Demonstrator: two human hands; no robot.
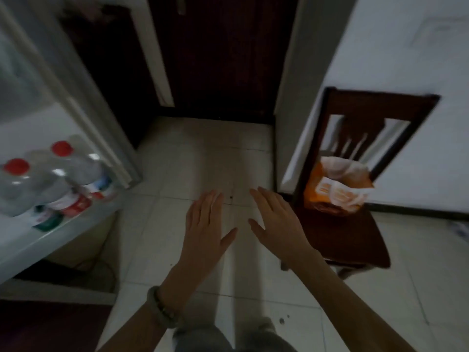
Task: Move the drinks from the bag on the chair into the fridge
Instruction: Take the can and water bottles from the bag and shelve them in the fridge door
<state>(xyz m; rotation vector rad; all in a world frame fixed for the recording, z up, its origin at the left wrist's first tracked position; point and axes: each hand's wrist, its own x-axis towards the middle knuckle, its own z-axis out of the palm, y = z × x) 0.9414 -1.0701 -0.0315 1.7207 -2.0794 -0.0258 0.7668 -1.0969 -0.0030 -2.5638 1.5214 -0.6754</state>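
Note:
An orange and white plastic bag (335, 189) sits open on the seat of a dark wooden chair (340, 240) at the right; its contents are hidden. At the left, the open fridge (38, 237) holds clear bottles with red caps (38, 184) on a white shelf. My left hand (205, 224) and my right hand (276, 222) hover flat over the tiled floor between fridge and chair, fingers spread, palms down, holding nothing. The right hand is just left of the chair's front edge.
A dark wooden door (223, 59) stands ahead with a white wall corner (291, 123) beside the chair. The fridge door frame (83, 102) juts toward the floor at the left. Pale floor tiles (203, 153) lie between.

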